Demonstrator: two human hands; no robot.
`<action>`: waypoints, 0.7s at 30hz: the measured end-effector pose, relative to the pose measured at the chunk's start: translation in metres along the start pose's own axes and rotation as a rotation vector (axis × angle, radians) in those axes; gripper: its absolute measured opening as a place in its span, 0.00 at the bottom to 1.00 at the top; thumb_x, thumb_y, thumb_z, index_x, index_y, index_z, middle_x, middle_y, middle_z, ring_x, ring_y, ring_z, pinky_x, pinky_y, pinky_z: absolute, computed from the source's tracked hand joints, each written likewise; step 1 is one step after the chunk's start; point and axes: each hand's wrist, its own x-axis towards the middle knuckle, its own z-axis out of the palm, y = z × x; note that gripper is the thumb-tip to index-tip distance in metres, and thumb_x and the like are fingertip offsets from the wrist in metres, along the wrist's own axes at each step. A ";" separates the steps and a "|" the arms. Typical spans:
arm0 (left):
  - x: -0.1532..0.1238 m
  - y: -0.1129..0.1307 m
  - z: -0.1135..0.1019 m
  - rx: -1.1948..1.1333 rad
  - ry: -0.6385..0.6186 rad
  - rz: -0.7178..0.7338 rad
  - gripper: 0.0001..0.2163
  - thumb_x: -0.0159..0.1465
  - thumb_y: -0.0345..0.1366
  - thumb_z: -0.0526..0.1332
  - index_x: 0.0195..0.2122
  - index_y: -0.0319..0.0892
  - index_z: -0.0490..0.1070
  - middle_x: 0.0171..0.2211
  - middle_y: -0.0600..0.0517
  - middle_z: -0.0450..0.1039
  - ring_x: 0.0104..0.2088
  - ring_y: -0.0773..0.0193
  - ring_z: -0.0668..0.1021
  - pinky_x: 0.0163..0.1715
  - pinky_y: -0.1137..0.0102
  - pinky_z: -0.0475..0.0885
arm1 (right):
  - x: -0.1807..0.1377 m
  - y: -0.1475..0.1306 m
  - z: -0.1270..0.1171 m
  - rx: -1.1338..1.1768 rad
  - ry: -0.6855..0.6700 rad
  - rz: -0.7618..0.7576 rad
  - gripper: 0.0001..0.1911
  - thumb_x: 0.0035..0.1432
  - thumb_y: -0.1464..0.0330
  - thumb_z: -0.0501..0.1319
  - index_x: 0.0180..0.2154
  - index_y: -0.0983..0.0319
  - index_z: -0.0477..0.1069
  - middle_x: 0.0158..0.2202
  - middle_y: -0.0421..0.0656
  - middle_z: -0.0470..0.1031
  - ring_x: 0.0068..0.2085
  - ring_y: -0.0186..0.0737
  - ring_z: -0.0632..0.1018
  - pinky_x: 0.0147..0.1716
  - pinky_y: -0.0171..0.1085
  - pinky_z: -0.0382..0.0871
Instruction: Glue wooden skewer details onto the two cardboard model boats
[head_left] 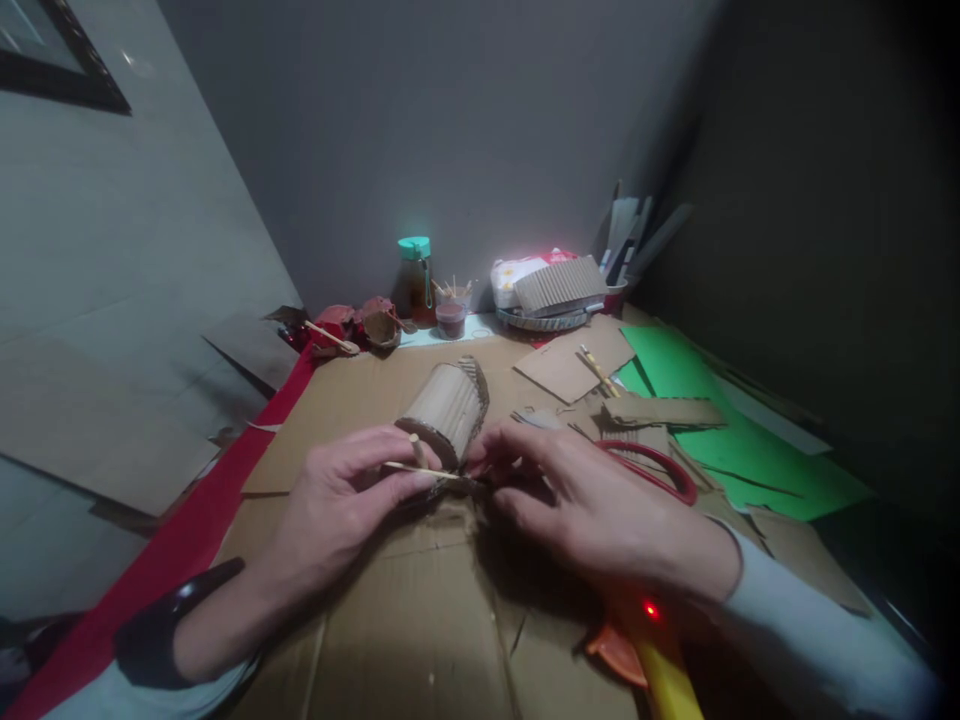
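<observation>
My left hand (pixel 360 485) is closed, with a thin wooden stick (pixel 442 474) pinched between thumb and fingers and pointing right. My right hand (pixel 559 490) has its fingertips drawn together beside the stick's tip, at a small dark piece that I cannot make out. Just beyond the fingers lies a cardboard cylinder (pixel 448 400) with a ribbed, pale side and a dark round end; a curved corrugated strip stands at its far edge. Below my right wrist is a yellow and orange hot glue gun (pixel 667 670) with a red light lit.
Cardboard covers the table (pixel 360 600). Red-handled scissors (pixel 660 470), cardboard scraps (pixel 660 411) and a green sheet (pixel 690 380) lie right. Along the back wall stand a teal-lidded bottle (pixel 417 285), a small tub (pixel 451 320) and a corrugated piece (pixel 562 285).
</observation>
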 end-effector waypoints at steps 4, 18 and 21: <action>0.001 0.000 0.000 -0.031 0.011 -0.027 0.05 0.60 0.33 0.64 0.27 0.44 0.77 0.29 0.54 0.77 0.33 0.65 0.78 0.35 0.71 0.67 | -0.001 -0.002 0.007 -0.033 0.041 -0.027 0.11 0.56 0.76 0.62 0.41 0.61 0.67 0.36 0.38 0.74 0.36 0.35 0.71 0.34 0.34 0.61; 0.000 -0.001 0.002 -0.033 0.014 -0.038 0.06 0.61 0.34 0.65 0.27 0.44 0.77 0.29 0.56 0.77 0.33 0.66 0.77 0.35 0.72 0.67 | 0.002 0.007 0.007 -0.199 0.164 -0.080 0.10 0.53 0.82 0.59 0.30 0.62 0.64 0.27 0.36 0.67 0.29 0.32 0.65 0.28 0.33 0.54; 0.000 0.000 0.003 -0.024 0.032 -0.029 0.06 0.60 0.33 0.65 0.26 0.44 0.77 0.28 0.55 0.77 0.33 0.65 0.77 0.35 0.72 0.67 | 0.001 0.009 -0.001 -0.224 0.321 -0.059 0.11 0.52 0.83 0.58 0.30 0.62 0.64 0.28 0.36 0.67 0.29 0.33 0.66 0.29 0.34 0.55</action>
